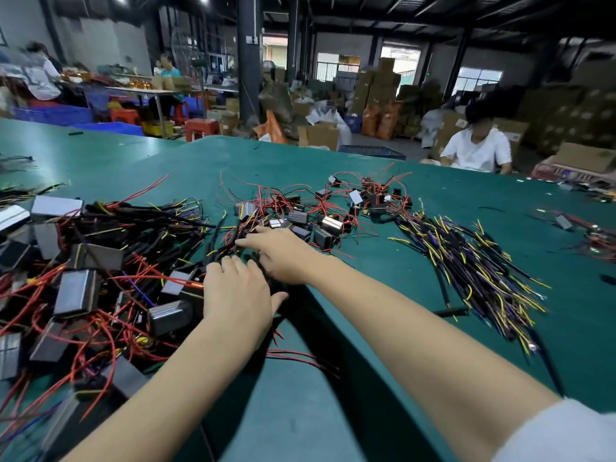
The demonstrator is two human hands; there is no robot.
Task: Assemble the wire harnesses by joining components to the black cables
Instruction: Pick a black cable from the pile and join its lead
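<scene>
While both arms reach out over the green bench (300, 411), the left hand (237, 296) lies flat, fingers relaxed, on a bundle of black cables (230, 245) mid-bench. The right hand (281, 253) presses on the same bundle, fingers fairly straight, tips buried in wires so can't tell any grip. More black cables (473, 268) sit toward the right edge, finished harnesses (83, 278) piled at the left.

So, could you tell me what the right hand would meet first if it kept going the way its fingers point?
Probably the tangle of red and black wires at the right hand's fingertips; depth is unclear.
</scene>
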